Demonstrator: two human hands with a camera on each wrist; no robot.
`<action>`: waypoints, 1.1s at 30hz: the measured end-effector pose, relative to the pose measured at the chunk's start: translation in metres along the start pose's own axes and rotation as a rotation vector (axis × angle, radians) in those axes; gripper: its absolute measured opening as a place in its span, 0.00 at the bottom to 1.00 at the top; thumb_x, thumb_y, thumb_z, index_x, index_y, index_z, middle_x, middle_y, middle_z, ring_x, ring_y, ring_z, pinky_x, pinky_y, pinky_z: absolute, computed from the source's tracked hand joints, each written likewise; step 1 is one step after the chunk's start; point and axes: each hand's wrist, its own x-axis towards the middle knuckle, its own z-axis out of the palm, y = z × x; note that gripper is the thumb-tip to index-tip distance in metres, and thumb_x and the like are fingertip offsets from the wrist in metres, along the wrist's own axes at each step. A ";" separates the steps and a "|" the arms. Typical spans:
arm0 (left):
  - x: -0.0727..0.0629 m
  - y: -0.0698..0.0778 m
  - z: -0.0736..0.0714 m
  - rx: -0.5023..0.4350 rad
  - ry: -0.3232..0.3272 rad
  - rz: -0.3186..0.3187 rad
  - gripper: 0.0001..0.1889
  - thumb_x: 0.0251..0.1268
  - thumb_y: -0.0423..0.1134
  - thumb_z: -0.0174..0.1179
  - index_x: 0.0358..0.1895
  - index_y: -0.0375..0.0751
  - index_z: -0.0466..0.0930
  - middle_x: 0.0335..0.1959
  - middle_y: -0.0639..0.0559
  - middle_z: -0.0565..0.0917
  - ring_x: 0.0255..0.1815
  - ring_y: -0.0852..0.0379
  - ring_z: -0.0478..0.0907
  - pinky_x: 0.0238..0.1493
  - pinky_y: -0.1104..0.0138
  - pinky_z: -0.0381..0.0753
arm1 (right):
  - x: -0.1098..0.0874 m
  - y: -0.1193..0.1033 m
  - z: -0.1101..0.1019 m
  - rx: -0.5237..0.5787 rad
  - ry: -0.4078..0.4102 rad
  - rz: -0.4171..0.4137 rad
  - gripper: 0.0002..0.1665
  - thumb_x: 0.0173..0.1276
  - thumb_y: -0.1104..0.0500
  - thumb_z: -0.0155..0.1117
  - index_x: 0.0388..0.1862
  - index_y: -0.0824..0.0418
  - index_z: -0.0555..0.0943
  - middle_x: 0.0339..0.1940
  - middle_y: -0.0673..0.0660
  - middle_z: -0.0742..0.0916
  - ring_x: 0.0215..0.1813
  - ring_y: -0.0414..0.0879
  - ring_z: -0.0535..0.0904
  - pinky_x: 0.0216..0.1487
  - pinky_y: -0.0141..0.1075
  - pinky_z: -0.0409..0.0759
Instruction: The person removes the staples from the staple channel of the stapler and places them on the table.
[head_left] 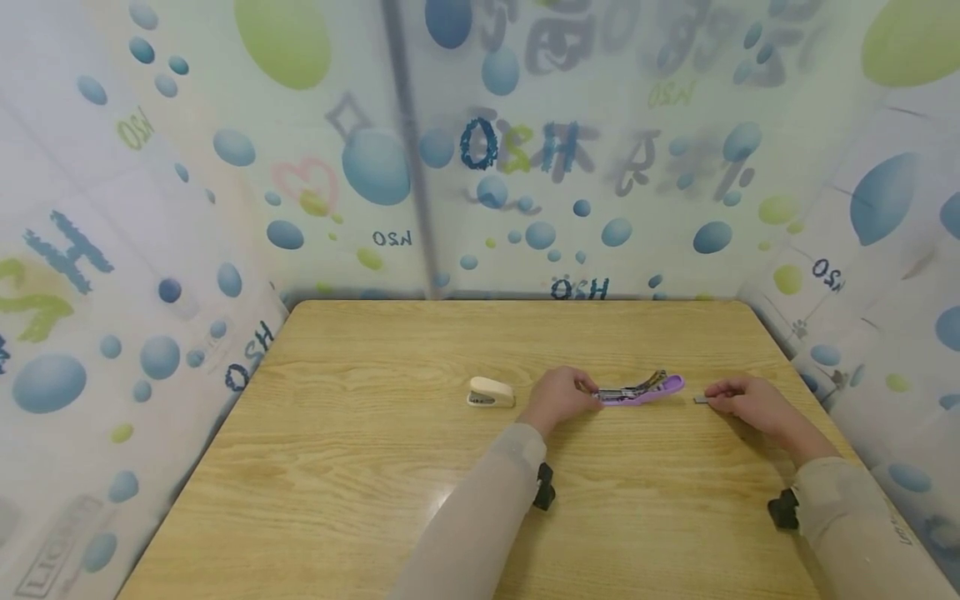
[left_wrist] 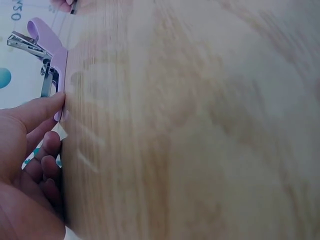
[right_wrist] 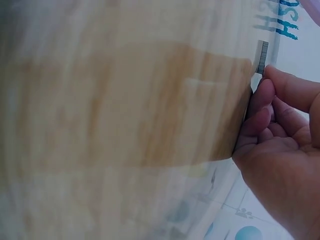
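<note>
A purple stapler lies opened out on the table, its metal magazine exposed and its top folded back to the right. My left hand pinches the stapler's left end between thumb and fingers; the left wrist view shows the purple stapler too. To the right of it, my right hand pinches a short grey strip of staples at one end. In the right wrist view the staple strip sticks out beyond the thumb and fingertip, with its fine ridges showing.
A small cream stapler stands on the wooden table, left of my left hand. Printed curtains with blue and green drops enclose the table at the back and on both sides.
</note>
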 end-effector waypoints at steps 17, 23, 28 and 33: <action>-0.003 0.013 -0.016 0.261 -0.263 0.073 0.45 0.64 0.52 0.75 0.82 0.55 0.62 0.73 0.51 0.81 0.72 0.50 0.79 0.74 0.56 0.76 | 0.004 -0.017 -0.025 -0.073 0.045 -0.055 0.25 0.84 0.54 0.57 0.63 0.75 0.79 0.57 0.74 0.87 0.48 0.51 0.84 0.44 0.37 0.79; -0.016 0.022 -0.056 0.303 -0.555 0.085 0.45 0.73 0.52 0.69 0.86 0.53 0.55 0.84 0.49 0.67 0.85 0.49 0.64 0.85 0.53 0.63 | 0.005 -0.060 -0.045 -0.051 0.049 -0.099 0.29 0.86 0.50 0.55 0.69 0.73 0.77 0.57 0.73 0.87 0.52 0.58 0.83 0.45 0.40 0.81; -0.029 0.019 -0.103 0.380 -0.538 0.184 0.34 0.76 0.48 0.65 0.81 0.48 0.67 0.64 0.45 0.84 0.64 0.50 0.81 0.68 0.54 0.79 | 0.003 -0.108 -0.043 -0.081 0.060 -0.167 0.25 0.84 0.50 0.58 0.66 0.68 0.81 0.53 0.67 0.88 0.51 0.56 0.84 0.44 0.39 0.80; -0.033 0.005 -0.148 0.377 -0.426 0.227 0.30 0.74 0.45 0.67 0.76 0.43 0.73 0.51 0.48 0.86 0.51 0.54 0.81 0.59 0.56 0.81 | 0.004 -0.154 -0.029 -0.056 0.041 -0.211 0.23 0.83 0.50 0.60 0.66 0.65 0.82 0.53 0.65 0.88 0.50 0.54 0.83 0.46 0.40 0.81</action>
